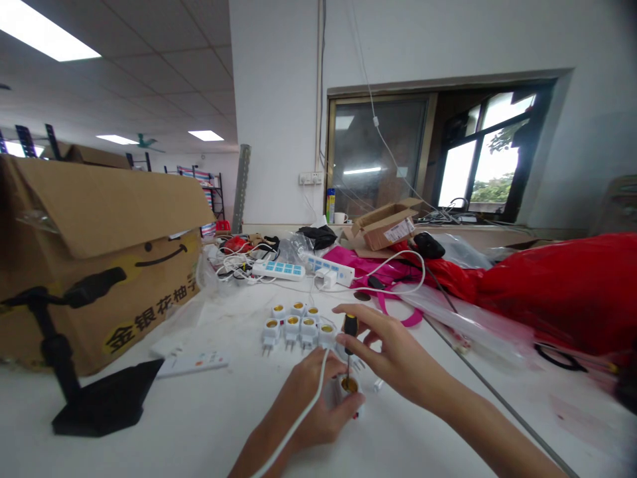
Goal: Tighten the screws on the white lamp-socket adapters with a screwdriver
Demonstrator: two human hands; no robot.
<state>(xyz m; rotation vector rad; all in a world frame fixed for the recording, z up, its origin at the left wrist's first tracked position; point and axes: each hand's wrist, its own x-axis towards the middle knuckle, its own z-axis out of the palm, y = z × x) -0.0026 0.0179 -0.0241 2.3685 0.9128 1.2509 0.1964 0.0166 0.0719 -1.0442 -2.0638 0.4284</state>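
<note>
Low in the middle of the head view, my left hand (318, 395) is closed around a white lamp socket (350, 385) with a brass-coloured inside, its mouth facing up. My right hand (393, 345) grips the black and yellow handle of a screwdriver (351, 325). The screwdriver stands nearly upright, and its shaft reaches down into the socket's mouth. Just beyond my hands, several similar white plug-in sockets (292, 323) stand in a cluster, some with plug pins showing. A white cord (311, 405) passes over my left hand and wrist.
A large cardboard box (149, 279) and a black stand (99, 405) occupy the left side. White power strips (279, 269) and tangled cords lie at the back, near a small open box (383, 229). Red bags (562, 292) and clear plastic wrap (462, 318) lie at right.
</note>
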